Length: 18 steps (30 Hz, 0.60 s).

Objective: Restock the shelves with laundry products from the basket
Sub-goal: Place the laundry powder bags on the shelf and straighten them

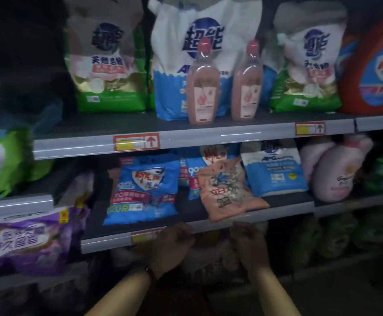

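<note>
Just below the front edge of the middle shelf (208,226) are my left hand (172,245) and my right hand (247,242), side by side with the backs toward me. Their fingers are loosely curled and I see nothing in either one. Right above them an orange-pink detergent bag (227,192) leans tilted on the shelf, its lower corner overhanging the edge. To its left lies a blue detergent bag (142,190). The basket is out of view.
The top shelf (94,144) carries green and blue pouches, two pink bottles (203,87) and an orange jug (377,71). A blue-white pouch (275,169) and pink soft packs (336,172) fill the middle shelf's right. Purple packs (24,240) lie at the lower left.
</note>
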Each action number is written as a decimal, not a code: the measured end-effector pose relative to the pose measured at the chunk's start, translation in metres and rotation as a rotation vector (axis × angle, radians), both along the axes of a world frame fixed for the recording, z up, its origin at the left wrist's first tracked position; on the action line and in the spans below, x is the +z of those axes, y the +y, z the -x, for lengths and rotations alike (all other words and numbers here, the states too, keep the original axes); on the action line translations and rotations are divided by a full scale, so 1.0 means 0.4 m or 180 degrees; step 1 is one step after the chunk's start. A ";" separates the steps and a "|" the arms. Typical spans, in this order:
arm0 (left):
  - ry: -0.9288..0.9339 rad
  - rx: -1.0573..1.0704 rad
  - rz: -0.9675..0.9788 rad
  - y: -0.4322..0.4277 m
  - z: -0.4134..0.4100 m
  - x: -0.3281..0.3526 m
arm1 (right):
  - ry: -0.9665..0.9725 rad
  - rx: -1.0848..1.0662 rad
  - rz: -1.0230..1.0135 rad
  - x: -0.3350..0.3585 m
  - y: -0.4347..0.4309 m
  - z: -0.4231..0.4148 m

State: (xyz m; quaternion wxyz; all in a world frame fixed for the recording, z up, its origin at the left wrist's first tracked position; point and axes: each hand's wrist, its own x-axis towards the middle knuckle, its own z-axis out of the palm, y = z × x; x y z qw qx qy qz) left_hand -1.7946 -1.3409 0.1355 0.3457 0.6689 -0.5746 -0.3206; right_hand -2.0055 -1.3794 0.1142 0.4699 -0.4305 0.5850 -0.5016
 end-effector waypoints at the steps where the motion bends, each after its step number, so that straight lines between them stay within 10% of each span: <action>1: 0.0018 -0.0001 -0.0075 -0.020 0.030 0.005 | -0.0187 -0.0102 -0.0057 -0.019 -0.016 0.010; 9: 0.0150 0.0030 0.0156 -0.222 0.141 -0.003 | -0.1089 -0.0061 -0.0037 -0.123 -0.168 0.014; 18: -0.1659 0.2041 0.0131 -0.307 -0.138 -0.033 | -0.0237 0.0959 0.0659 -0.146 -0.255 -0.245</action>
